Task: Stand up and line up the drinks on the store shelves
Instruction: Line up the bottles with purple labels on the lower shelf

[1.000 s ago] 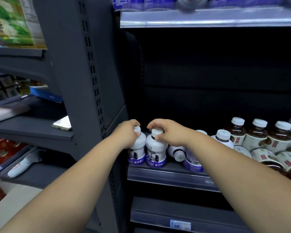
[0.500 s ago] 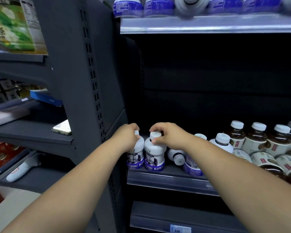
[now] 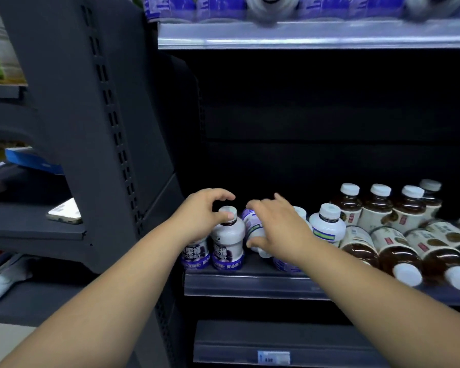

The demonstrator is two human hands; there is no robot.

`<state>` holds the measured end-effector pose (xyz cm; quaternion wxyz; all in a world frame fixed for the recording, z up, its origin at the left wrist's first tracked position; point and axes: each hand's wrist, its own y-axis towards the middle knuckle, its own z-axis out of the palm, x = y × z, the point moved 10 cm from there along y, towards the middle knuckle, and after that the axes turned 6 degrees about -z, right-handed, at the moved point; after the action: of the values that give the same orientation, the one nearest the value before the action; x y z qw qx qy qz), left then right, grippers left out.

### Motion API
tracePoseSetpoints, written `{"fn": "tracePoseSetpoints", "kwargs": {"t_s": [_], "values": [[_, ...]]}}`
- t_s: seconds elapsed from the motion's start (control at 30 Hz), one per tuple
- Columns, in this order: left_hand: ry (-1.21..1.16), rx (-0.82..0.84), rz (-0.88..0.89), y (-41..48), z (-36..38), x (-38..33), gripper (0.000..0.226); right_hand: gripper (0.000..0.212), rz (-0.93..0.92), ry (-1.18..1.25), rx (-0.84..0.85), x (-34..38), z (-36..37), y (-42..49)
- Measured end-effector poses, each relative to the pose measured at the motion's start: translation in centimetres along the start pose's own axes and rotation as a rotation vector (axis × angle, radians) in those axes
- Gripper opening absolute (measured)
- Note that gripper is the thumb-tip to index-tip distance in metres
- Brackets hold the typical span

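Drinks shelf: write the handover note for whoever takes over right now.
Left hand holds the cap of an upright white bottle at the left end of the shelf.
Right hand grips a fallen white bottle beside it.
Done: two white bottles stand at the front left.
Left: stand up the fallen one, then the brown tea bottles lying at the front right; straighten the rows.

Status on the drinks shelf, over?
Left hand curled over the upright white bottle, grip unclear. Right hand grips tipped white bottle, not yet upright. Fallen brown bottles lie to the right.
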<state>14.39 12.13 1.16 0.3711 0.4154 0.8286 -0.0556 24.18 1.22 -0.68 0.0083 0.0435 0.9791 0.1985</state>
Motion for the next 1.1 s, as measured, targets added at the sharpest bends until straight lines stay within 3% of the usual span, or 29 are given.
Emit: {"fn": "tracePoseSetpoints", "kwargs": {"t_s": [0.07,0.33,0.4,0.47,0.53,0.63,0.73,0.83,1.0,1.1], "values": [[0.031,0.002,0.001,0.3,0.7,0.1,0.041,0.070,0.007,-0.216,-0.010,-0.1,1.5,-1.6],[0.090,-0.037,-0.018,0.9,1.0,0.8,0.033,0.070,0.165,-0.491,0.264,-1.0,5.9,-3.9],[0.081,-0.029,-0.018,0.9,1.1,0.9,0.032,0.056,0.178,-0.509,0.268,-0.9,5.8,-3.6],[0.089,-0.036,-0.005,0.8,1.0,0.7,0.030,0.040,0.166,-0.513,0.165,-0.7,5.1,-3.1],[0.122,-0.048,0.004,0.4,0.8,0.3,0.028,0.036,0.132,-0.503,0.100,-0.7,4.9,-2.6],[0.165,-0.042,0.010,0.1,0.8,0.0,0.028,0.031,0.121,-0.529,0.159,-0.7,5.3,-2.3],[0.201,-0.017,0.037,0.0,1.1,0.0,0.028,0.037,0.135,-0.639,0.378,-0.1,5.9,-2.2],[0.219,0.009,0.048,-0.1,1.4,0.2,0.030,0.035,0.058,-0.715,0.413,0.6,6.9,-2.0],[0.218,0.013,0.055,-0.1,1.4,0.2,0.031,0.054,-0.056,-0.731,0.439,2.0,7.5,-2.3],[0.200,0.016,0.048,-0.2,1.5,0.2,0.030,0.049,-0.061,-0.693,0.416,2.0,7.0,-2.2]]}}
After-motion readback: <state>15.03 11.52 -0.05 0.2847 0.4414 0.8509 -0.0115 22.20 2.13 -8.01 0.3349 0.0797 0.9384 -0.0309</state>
